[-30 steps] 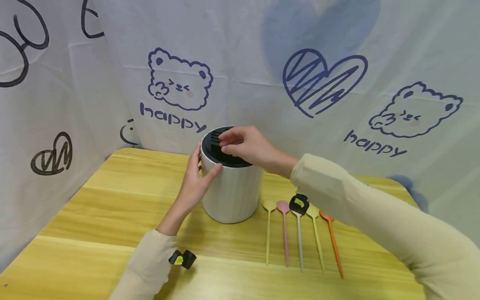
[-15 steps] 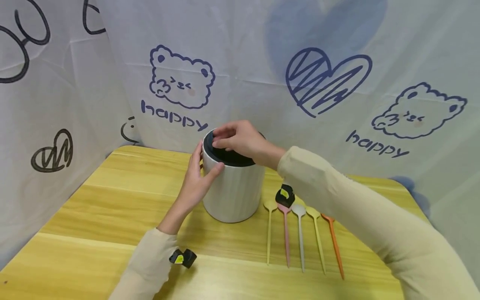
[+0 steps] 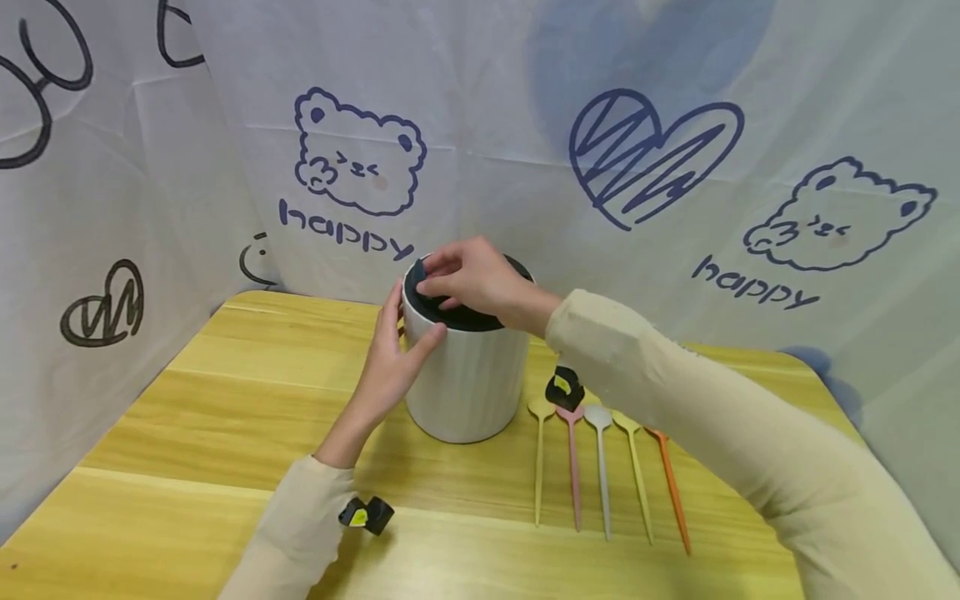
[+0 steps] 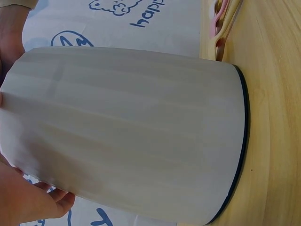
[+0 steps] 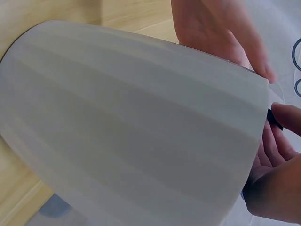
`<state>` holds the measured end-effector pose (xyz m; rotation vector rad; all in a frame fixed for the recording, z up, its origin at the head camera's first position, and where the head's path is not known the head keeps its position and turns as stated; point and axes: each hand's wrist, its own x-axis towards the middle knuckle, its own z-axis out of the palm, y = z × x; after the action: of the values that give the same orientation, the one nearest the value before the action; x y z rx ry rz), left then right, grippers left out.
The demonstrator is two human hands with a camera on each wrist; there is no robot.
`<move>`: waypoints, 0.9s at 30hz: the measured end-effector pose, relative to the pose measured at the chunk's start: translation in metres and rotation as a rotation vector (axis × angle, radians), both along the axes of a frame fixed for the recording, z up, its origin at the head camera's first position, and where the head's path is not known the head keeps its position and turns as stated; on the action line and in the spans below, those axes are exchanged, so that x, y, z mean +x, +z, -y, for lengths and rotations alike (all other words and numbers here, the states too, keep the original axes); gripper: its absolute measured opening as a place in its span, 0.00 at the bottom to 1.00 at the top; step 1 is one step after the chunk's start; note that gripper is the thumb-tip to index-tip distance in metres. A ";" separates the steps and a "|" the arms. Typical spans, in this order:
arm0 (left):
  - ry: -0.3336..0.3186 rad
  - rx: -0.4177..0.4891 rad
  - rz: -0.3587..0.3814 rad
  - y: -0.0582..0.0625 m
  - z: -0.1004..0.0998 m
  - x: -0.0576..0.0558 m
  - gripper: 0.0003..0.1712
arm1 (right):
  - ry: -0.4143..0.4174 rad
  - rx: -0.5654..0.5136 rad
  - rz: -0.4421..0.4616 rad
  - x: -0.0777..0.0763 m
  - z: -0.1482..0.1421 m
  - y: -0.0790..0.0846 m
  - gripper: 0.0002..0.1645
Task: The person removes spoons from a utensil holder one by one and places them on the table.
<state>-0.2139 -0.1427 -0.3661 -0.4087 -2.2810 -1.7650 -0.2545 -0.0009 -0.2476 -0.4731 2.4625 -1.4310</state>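
In the head view a white ribbed utensil holder with a dark insert in its mouth stands upright on the table. My left hand holds its left side near the rim, thumb in front and fingers farther back. Over the mouth, my right hand reaches in from the right. Its thumb and fingers pinch a dark tab at the left part of the rim. The right wrist view also shows this black piece between thumb and fingers. The right hand covers much of the insert.
Several long-handled spoons lie side by side right of the holder: yellow, pink, grey, another yellow, and orange. The right sleeve passes above their far ends. A printed cloth hangs behind the wooden table.
My right hand has moved left across the mouth to the rim's left part and now pinches the dark tab there, which stands up slightly. The left hand has kept its place.
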 end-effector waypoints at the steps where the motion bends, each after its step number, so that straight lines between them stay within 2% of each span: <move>1: 0.001 -0.003 -0.001 0.000 0.000 0.000 0.50 | -0.005 -0.001 -0.005 0.000 -0.001 0.001 0.17; 19: 0.004 -0.012 0.022 0.002 -0.001 0.001 0.50 | -0.036 0.043 -0.070 0.001 -0.008 0.002 0.13; 27: -0.005 -0.004 0.017 0.000 0.000 -0.001 0.48 | 0.015 0.048 -0.092 0.001 -0.012 0.002 0.11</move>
<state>-0.2147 -0.1431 -0.3661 -0.4018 -2.2975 -1.7728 -0.2535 0.0111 -0.2453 -0.5572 2.5527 -1.3702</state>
